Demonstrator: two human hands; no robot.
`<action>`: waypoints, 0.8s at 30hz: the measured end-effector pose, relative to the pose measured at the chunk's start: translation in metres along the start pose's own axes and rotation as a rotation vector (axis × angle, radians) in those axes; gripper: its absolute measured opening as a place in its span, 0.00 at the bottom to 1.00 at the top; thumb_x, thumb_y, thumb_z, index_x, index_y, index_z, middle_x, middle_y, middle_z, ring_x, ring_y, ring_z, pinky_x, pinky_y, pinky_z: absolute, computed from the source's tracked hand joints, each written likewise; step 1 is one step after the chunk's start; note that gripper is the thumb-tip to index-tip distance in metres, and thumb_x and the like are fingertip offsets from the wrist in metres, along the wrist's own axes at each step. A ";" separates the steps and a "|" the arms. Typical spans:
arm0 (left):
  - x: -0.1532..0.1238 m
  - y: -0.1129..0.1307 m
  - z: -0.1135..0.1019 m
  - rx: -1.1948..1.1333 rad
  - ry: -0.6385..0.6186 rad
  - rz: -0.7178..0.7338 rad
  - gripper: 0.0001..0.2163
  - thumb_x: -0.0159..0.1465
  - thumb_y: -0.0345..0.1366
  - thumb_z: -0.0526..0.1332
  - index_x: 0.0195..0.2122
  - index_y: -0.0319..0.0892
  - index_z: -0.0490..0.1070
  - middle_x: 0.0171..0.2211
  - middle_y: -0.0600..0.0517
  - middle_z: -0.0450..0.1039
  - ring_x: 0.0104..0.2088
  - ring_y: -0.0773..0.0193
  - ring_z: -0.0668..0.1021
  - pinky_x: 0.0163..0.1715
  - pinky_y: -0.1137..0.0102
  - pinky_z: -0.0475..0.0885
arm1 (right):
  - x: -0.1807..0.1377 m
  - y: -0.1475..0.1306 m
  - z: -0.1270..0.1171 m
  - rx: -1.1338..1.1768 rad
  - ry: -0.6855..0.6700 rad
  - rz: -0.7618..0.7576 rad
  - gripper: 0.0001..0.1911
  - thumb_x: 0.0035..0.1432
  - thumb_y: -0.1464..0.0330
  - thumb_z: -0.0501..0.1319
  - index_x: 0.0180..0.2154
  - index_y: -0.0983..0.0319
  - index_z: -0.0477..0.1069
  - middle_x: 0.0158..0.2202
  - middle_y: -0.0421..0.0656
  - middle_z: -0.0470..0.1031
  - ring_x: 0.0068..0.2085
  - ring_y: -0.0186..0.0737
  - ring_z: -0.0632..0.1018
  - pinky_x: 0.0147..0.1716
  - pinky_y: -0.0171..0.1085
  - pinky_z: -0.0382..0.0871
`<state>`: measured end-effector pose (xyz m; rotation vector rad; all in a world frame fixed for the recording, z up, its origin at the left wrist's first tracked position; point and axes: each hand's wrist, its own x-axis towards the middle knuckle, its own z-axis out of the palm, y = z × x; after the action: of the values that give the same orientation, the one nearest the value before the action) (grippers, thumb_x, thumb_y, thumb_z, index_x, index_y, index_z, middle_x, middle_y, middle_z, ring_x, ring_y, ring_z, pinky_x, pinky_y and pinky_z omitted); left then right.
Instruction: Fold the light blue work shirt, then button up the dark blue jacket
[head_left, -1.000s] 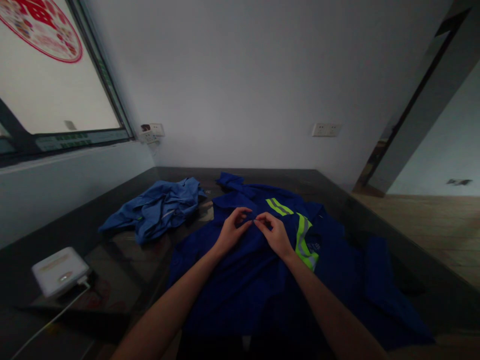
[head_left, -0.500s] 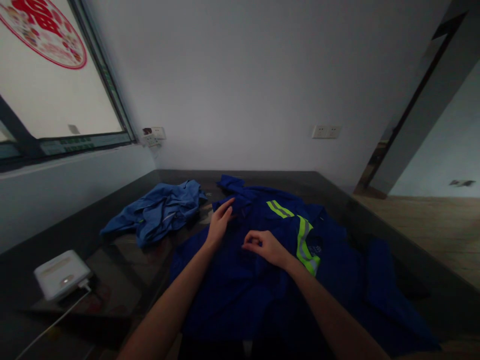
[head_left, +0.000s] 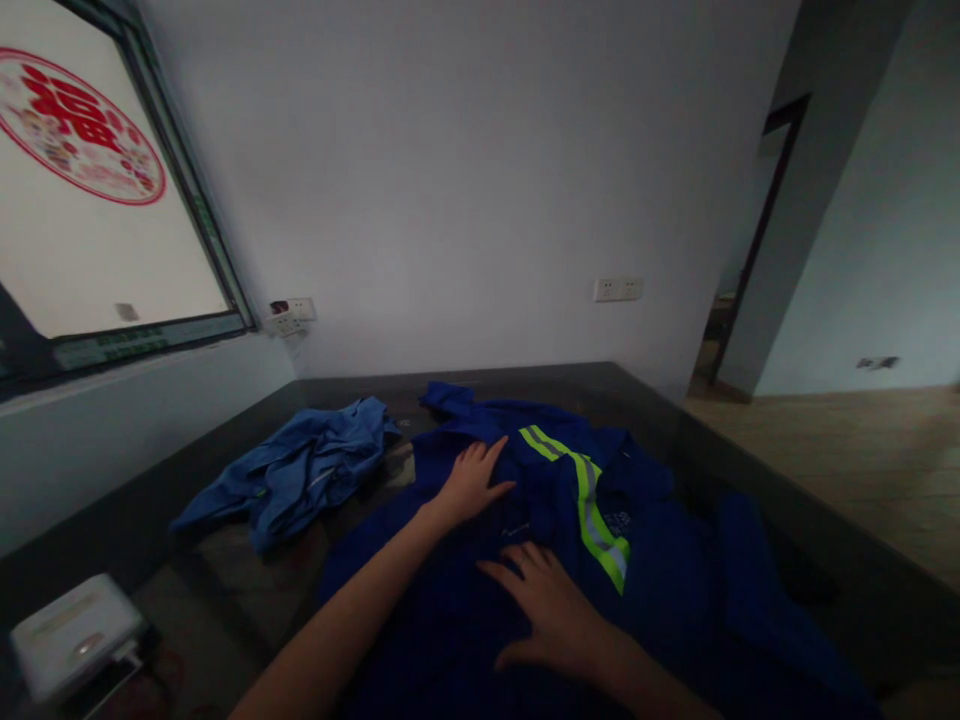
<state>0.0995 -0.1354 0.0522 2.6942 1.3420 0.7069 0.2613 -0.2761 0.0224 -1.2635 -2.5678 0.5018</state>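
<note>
A dark blue work jacket (head_left: 660, 560) with yellow-green and grey reflective strips (head_left: 589, 500) lies spread across the dark table. My left hand (head_left: 469, 482) rests on the jacket's upper part, left of the strips, fingers stretched out and thumb apart. Closer to me, my right hand (head_left: 544, 605) is over the cloth with its fingers spread; whether it touches the fabric I cannot tell. Neither hand holds anything. The jacket's lower part, between my forearms, is in deep shadow.
A lighter blue crumpled garment (head_left: 307, 465) lies on the table (head_left: 225, 590) to the left. Nearer, at the left edge, stands a white box-shaped device (head_left: 79, 635) with a cable. A wall with sockets (head_left: 619, 290) rises behind the table; a window is at the left.
My right hand has opened from curled fingers to spread ones and come nearer to me. My left hand has flattened onto the jacket. The view has tilted up and shifted right.
</note>
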 end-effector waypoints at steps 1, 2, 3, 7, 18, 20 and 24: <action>0.009 0.004 0.008 0.045 -0.075 0.041 0.33 0.61 0.48 0.57 0.65 0.45 0.48 0.59 0.40 0.59 0.60 0.48 0.61 0.57 0.52 0.57 | 0.004 -0.002 0.001 -0.003 0.018 0.020 0.50 0.39 0.44 0.66 0.62 0.50 0.55 0.58 0.50 0.62 0.58 0.58 0.62 0.56 0.55 0.53; 0.018 0.007 0.016 0.078 -0.140 0.064 0.34 0.61 0.51 0.57 0.65 0.46 0.48 0.61 0.40 0.57 0.61 0.47 0.59 0.58 0.51 0.55 | 0.009 -0.004 0.002 -0.009 0.033 0.033 0.48 0.39 0.45 0.67 0.61 0.50 0.56 0.57 0.50 0.63 0.57 0.58 0.63 0.56 0.55 0.53; 0.027 0.008 0.024 0.101 -0.197 0.060 0.35 0.60 0.53 0.57 0.64 0.46 0.49 0.61 0.39 0.56 0.61 0.46 0.59 0.57 0.49 0.55 | 0.012 -0.005 0.002 -0.015 0.045 0.041 0.46 0.40 0.47 0.68 0.60 0.51 0.58 0.56 0.50 0.64 0.57 0.58 0.63 0.56 0.55 0.54; 0.053 0.002 0.051 0.087 -0.287 -0.129 0.34 0.55 0.58 0.59 0.58 0.44 0.60 0.57 0.37 0.61 0.58 0.40 0.63 0.52 0.45 0.58 | 0.018 -0.011 0.005 -0.027 0.053 0.055 0.29 0.50 0.56 0.66 0.53 0.55 0.66 0.52 0.49 0.68 0.55 0.54 0.66 0.55 0.53 0.56; 0.041 -0.061 0.025 -0.282 -0.200 -0.217 0.22 0.58 0.50 0.59 0.47 0.41 0.73 0.43 0.47 0.77 0.44 0.55 0.77 0.46 0.66 0.69 | -0.009 -0.008 -0.003 0.115 -0.044 0.116 0.28 0.44 0.76 0.57 0.50 0.58 0.69 0.48 0.47 0.74 0.51 0.47 0.71 0.55 0.46 0.57; 0.028 -0.084 0.010 -0.326 -0.158 -0.249 0.23 0.58 0.51 0.57 0.46 0.38 0.74 0.42 0.46 0.78 0.43 0.54 0.77 0.46 0.66 0.69 | -0.026 -0.003 -0.012 0.195 -0.073 0.107 0.30 0.42 0.76 0.56 0.51 0.59 0.69 0.50 0.47 0.73 0.53 0.46 0.70 0.56 0.44 0.56; -0.004 -0.110 -0.022 -0.560 -0.072 -0.332 0.29 0.55 0.57 0.57 0.42 0.34 0.75 0.37 0.46 0.78 0.38 0.54 0.78 0.40 0.65 0.72 | -0.065 0.026 -0.029 0.403 0.007 0.232 0.28 0.50 0.69 0.54 0.54 0.61 0.67 0.57 0.48 0.68 0.57 0.45 0.68 0.58 0.42 0.58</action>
<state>0.0063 -0.0740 0.0436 1.9893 1.2880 0.7922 0.3292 -0.3075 0.0341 -1.4039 -2.1703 0.9992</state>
